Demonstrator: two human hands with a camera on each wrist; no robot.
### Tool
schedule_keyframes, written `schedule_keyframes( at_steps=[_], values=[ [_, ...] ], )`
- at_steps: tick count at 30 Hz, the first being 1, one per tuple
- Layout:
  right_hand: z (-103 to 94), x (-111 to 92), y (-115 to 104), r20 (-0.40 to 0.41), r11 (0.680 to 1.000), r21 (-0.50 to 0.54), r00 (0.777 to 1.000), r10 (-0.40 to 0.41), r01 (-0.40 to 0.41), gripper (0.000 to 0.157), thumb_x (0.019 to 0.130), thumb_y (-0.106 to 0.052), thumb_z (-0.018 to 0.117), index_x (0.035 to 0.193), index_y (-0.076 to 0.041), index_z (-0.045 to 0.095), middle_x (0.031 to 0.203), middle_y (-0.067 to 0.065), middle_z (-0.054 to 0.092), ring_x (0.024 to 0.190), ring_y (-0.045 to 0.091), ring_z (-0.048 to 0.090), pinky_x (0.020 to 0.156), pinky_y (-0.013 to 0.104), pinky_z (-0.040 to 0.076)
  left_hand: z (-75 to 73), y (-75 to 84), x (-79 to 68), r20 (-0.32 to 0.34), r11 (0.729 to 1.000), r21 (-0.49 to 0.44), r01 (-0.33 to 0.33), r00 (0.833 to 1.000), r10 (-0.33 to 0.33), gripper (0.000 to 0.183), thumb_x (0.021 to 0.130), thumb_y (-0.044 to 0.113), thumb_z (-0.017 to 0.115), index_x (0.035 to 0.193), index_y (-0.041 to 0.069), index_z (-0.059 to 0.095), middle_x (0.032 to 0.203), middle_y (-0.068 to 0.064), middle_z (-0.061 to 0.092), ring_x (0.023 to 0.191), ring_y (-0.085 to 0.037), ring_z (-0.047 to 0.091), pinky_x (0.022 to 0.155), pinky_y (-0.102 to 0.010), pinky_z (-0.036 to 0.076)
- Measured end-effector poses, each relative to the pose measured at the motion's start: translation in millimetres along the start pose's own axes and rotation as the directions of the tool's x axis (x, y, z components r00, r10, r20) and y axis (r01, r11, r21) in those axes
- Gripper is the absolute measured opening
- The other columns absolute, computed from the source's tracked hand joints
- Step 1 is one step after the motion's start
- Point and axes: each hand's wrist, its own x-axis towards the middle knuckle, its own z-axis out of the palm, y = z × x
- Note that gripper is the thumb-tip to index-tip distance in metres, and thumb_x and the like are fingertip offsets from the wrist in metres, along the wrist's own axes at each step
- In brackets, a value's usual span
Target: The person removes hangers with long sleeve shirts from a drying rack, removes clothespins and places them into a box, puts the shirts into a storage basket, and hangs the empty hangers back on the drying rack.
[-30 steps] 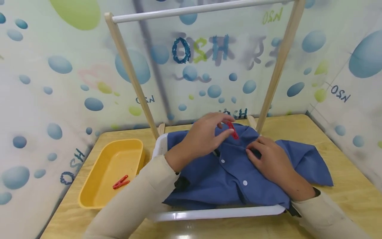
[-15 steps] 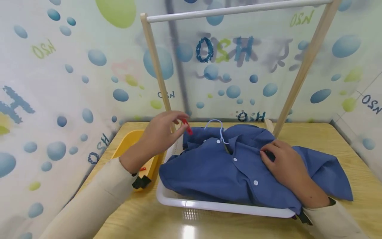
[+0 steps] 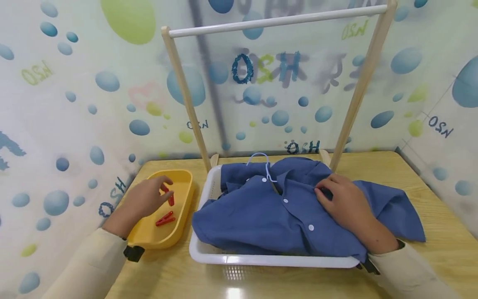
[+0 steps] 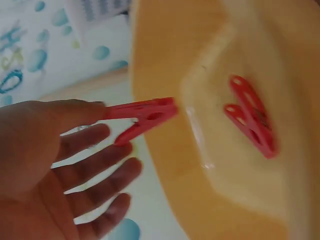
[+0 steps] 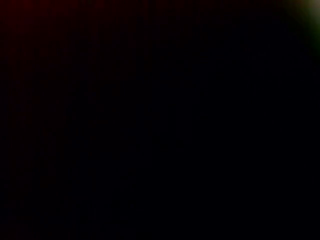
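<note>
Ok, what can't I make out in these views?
Right wrist view: nearly everything, too dark.
Head view: lower part of the hanger, hidden by the blue shirt.
Head view: inside of the white basket, mostly under the shirt.
Left wrist view: yellow tray, cut off by edges.

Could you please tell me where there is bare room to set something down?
Bare table lies right of the rack, behind the shirt, and in front of the basket. Crowded: the shirt-covered basket under the right hand, and the yellow tray, where one peg lies and the left hand holds another.
</note>
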Motion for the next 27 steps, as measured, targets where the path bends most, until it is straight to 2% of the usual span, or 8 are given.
schedule_keyframes(
  at_steps=[3, 7, 12, 19, 24, 27],
  values=[
    [2.3, 0, -2, 0.007, 1.0, 0.007, 1.0, 0.003, -0.003, 0.007, 0.087, -0.013, 0.074, 0.088, -0.006, 0.074, 0.085, 0.008, 0.064, 0.081, 0.026, 0.061, 0.068, 0.046, 0.053, 7.5, -13.3, -5.5, 0.128, 0.999, 0.006, 0.046, 0.991, -0.047, 0.034, 0.093, 0.021, 0.07, 0.12, 0.002, 0.063, 0.099, -0.012, 0.071, 0.081, -0.022, 0.065, 0.075, -0.042, 0.058],
    [3.3, 0, -3, 0.016, 1.0, 0.01, 1.0, 0.016, -0.016, 0.007, 0.087, -0.013, 0.073, 0.089, -0.006, 0.074, 0.086, 0.008, 0.064, 0.082, 0.027, 0.061, 0.07, 0.047, 0.054, 13.6, -21.8, -9.8, 0.21, 0.997, 0.004, 0.081, 0.974, -0.08, 0.032, 0.092, 0.02, 0.071, 0.118, 0.002, 0.064, 0.093, -0.008, 0.068, 0.076, -0.018, 0.06, 0.074, -0.04, 0.058],
    [4.3, -1, -3, 0.027, 1.0, 0.011, 0.999, 0.023, -0.023, 0.007, 0.087, -0.013, 0.073, 0.089, -0.006, 0.074, 0.086, 0.008, 0.064, 0.082, 0.026, 0.061, 0.07, 0.046, 0.053, 21.6, -27.3, -8.5, 0.215, 0.997, 0.025, 0.072, 0.974, -0.075, 0.031, 0.091, 0.021, 0.072, 0.115, 0.003, 0.065, 0.088, -0.005, 0.067, 0.072, -0.017, 0.058, 0.072, -0.04, 0.057],
    [4.4, 1, -3, 0.022, 1.0, 0.01, 1.0, 0.021, -0.021, 0.007, 0.087, -0.013, 0.073, 0.089, -0.006, 0.074, 0.086, 0.007, 0.064, 0.08, 0.025, 0.061, 0.069, 0.045, 0.053, 34.5, -33.3, -3.6, 0.239, 0.998, 0.036, 0.057, 0.969, -0.064, 0.034, 0.089, 0.026, 0.074, 0.114, 0.005, 0.065, 0.089, -0.005, 0.068, 0.074, -0.017, 0.06, 0.071, -0.04, 0.056],
    [2.7, 1, -1, 0.004, 1.0, 0.012, 1.0, 0.015, -0.015, 0.006, 0.086, -0.012, 0.073, 0.088, -0.006, 0.074, 0.085, 0.007, 0.064, 0.079, 0.025, 0.06, 0.067, 0.044, 0.052, 31.8, -28.2, -2.2, 0.227, 0.998, 0.042, 0.045, 0.973, -0.054, 0.037, 0.089, 0.031, 0.074, 0.115, 0.005, 0.065, 0.093, -0.008, 0.069, 0.078, -0.02, 0.062, 0.072, -0.042, 0.056],
    [1.8, 1, 1, -0.001, 1.0, 0.01, 1.0, 0.019, -0.019, 0.007, 0.086, -0.012, 0.073, 0.089, -0.006, 0.074, 0.085, 0.007, 0.063, 0.078, 0.025, 0.06, 0.067, 0.044, 0.051, 28.4, -21.5, -0.4, 0.19, 0.998, 0.052, 0.034, 0.981, -0.043, 0.036, 0.09, 0.03, 0.073, 0.116, 0.006, 0.065, 0.098, -0.01, 0.07, 0.081, -0.022, 0.065, 0.074, -0.045, 0.057]
  ],
)
